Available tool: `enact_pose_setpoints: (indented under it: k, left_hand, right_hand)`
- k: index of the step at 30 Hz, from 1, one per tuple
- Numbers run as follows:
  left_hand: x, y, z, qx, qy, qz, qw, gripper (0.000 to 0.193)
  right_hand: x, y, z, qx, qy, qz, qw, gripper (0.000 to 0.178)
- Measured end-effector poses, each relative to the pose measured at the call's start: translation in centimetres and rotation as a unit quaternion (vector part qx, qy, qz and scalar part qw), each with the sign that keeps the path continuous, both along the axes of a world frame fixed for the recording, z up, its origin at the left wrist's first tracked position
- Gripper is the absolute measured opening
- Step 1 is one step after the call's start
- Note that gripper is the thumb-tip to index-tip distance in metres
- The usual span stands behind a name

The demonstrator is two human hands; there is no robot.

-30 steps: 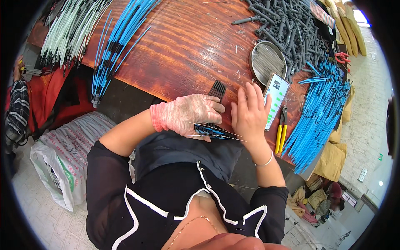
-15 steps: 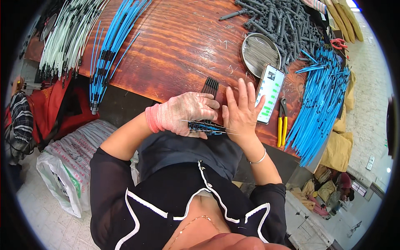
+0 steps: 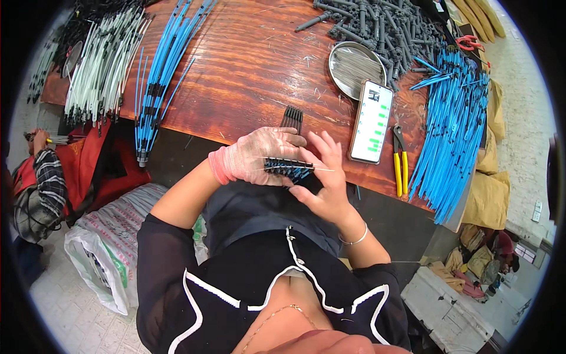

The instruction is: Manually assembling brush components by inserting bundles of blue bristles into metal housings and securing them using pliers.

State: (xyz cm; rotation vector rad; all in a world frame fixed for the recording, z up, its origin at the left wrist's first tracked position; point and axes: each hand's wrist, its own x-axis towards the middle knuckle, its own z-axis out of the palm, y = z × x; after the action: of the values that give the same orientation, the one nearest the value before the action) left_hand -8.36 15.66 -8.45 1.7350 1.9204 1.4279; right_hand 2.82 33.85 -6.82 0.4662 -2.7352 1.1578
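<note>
Head view: with left hand (image 3: 259,157) we're gripping bundle (image 3: 288,170) over lap (image 3: 259,206), at table (image 3: 247,71) edge; right hand (image 3: 330,186) we're holding open beside jutting wires (image 3: 319,169), contact unclear. We're possibly risking pricked palm if pressing wires, and scattered bundle if left grip is loosening.

Black-and-blue rods (image 3: 289,169); bundled, partly hidden

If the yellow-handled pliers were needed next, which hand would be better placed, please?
Probably the right hand: it is nearer the pliers and open, while the gloved left hand holds a dark bundle.
</note>
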Motion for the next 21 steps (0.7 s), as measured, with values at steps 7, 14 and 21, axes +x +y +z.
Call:
enact_pose_setpoints:
  k: [7, 14, 21]
  left_hand:
    - [0.4, -0.2, -0.3, -0.038, 0.001, 0.016, 0.999, 0.047]
    - [0.7, -0.5, -1.1, -0.045, 0.003, 0.019, 0.999, 0.051]
    - [0.5, -0.4, -0.1, -0.072, -0.025, -0.001, 0.997, 0.051]
  right_hand:
    - [-1.4, 1.8, -0.6, 0.117, 0.058, -0.038, 0.991, 0.096]
    - [-2.8, 1.8, -0.1, 0.262, -0.009, -0.04, 0.964, 0.12]
    - [-3.4, 2.0, 0.2, 0.273, -0.055, -0.007, 0.961, 0.124]
